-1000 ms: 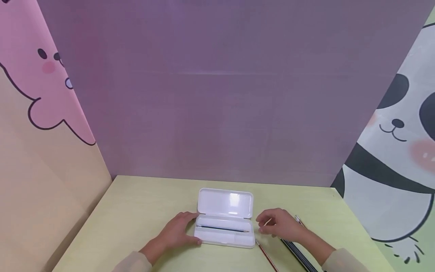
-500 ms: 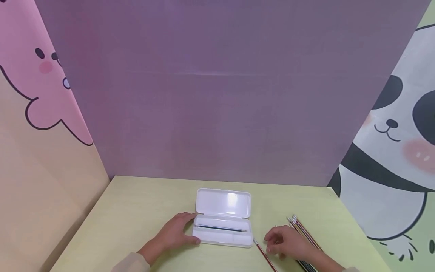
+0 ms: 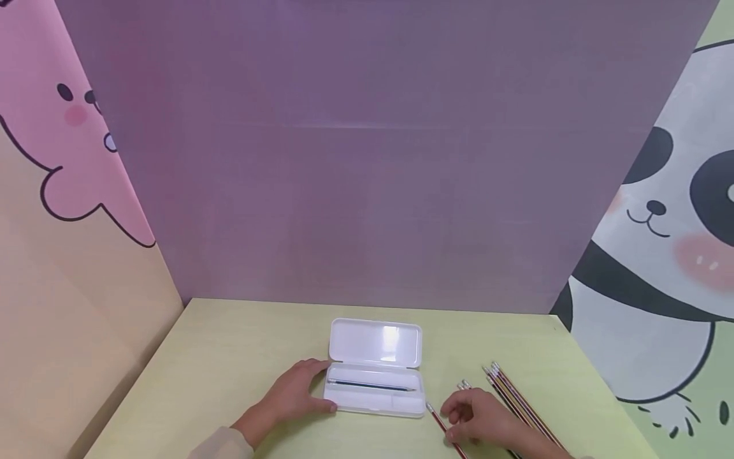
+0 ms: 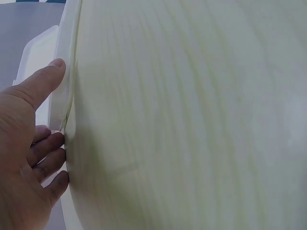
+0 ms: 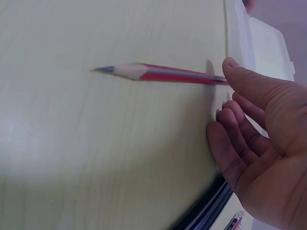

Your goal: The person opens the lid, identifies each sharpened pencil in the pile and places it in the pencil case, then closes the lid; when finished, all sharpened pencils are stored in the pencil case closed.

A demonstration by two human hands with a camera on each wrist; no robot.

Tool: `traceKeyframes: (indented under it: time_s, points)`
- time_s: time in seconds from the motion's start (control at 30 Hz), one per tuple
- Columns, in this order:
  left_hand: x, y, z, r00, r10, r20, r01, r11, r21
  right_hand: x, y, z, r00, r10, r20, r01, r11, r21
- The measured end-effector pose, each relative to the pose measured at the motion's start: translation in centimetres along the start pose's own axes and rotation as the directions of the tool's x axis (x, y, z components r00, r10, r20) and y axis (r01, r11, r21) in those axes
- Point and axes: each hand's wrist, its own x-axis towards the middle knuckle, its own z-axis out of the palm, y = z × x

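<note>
A white pencil case (image 3: 375,408) lies with its lid (image 3: 367,341) raised, and one dark pencil (image 3: 373,385) is inside. My left hand (image 3: 295,392) holds the case's left end, thumb at the front corner and forefinger by the hinge. In the left wrist view the thumb lies on the case's front wall (image 4: 67,43). My right hand (image 3: 478,417) is over a red pencil (image 3: 438,421) right of the case. Its thumb reaches the pencil, with a gap between thumb and fingers. The pencil's sharpened tip (image 5: 103,70) shows in the right wrist view.
Several more pencils (image 3: 518,398) lie in a bundle to the right of my right hand, partly under the forearm. Two eraser ends (image 3: 463,384) show just behind that hand. The pale wooden table (image 3: 258,331) meets a purple backdrop (image 3: 367,191) at the back.
My right hand has drawn back toward me from beside the case and come down to the red pencil. My left hand stays at the case. The view has shifted slightly.
</note>
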Motion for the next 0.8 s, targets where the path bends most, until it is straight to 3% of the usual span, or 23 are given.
traceKeyframes:
  time_s: [0.17, 0.47, 0.8]
  points:
    - [0.12, -0.13, 0.07, 1.0, 0.004, -0.006, -0.004, 1.0, 0.006, -0.01, 0.07, -0.01, 1.0, -0.015, -0.001, 0.015, 0.999, -0.034]
    - [0.13, -0.15, 0.01, 1.0, 0.003, 0.002, -0.003, 1.0, 0.011, 0.22, -0.02, -0.3, 1.0, 0.028, -0.011, -0.029, 0.998, -0.049]
    - [0.04, 0.13, -0.11, 1.0, -0.001, -0.002, 0.001, 1.0, 0.008, 0.26, -0.1, 0.16, 0.997, -0.038, -0.074, 0.033, 0.997, -0.069]
